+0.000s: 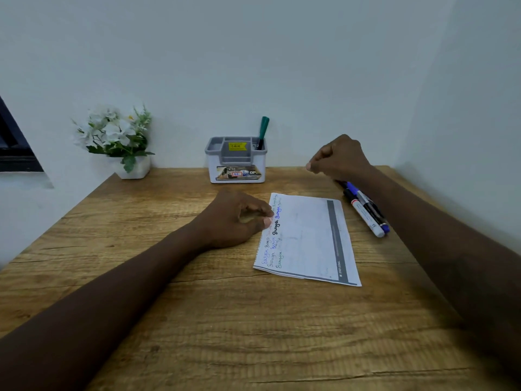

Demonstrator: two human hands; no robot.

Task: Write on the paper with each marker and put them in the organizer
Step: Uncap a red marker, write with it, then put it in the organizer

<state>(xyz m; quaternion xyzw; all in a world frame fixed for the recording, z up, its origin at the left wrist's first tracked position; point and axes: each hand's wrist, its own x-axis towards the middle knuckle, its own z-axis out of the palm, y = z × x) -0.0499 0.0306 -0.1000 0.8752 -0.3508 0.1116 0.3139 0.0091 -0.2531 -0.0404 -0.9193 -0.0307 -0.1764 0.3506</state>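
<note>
A white paper (307, 238) with several handwritten words along its left edge lies on the wooden desk (197, 306). My left hand (234, 218) rests on the desk with loosely curled fingers touching the paper's left edge, holding nothing. My right hand (338, 159) hovers in a loose fist above the desk, empty, between the organizer and the markers. A white and grey organizer (236, 162) stands at the back against the wall with a green marker (262, 132) upright in its right compartment. Several markers (366, 210), black and blue among them, lie right of the paper, partly under my right forearm.
A white pot of white flowers (118, 139) stands at the desk's back left corner. Walls close off the back and right sides. A dark window frame (14, 148) is at the far left.
</note>
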